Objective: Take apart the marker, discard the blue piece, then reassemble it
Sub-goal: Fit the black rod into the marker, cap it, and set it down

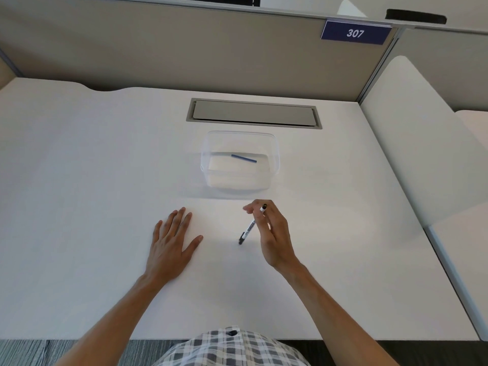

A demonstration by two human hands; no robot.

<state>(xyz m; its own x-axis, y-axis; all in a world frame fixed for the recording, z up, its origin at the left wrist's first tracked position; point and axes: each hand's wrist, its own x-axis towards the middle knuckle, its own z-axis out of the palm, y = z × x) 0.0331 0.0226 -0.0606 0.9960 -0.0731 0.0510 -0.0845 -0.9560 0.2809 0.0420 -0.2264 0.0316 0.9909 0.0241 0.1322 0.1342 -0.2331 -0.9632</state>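
Right hand [272, 233] pinches the marker [249, 227], tip on the desk [79, 180]; left hand [171, 247] spread flat; blue piece [243, 158] in the far tub [274, 154].

Left hand [171, 241]: flat, palm down, fingers spread | Right hand [272, 233]: raised, fingers pinched closed, forearm extended

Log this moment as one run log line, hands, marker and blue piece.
left hand: flat on desk, empty | right hand: holding marker, looks assembled | blue piece: in clear container
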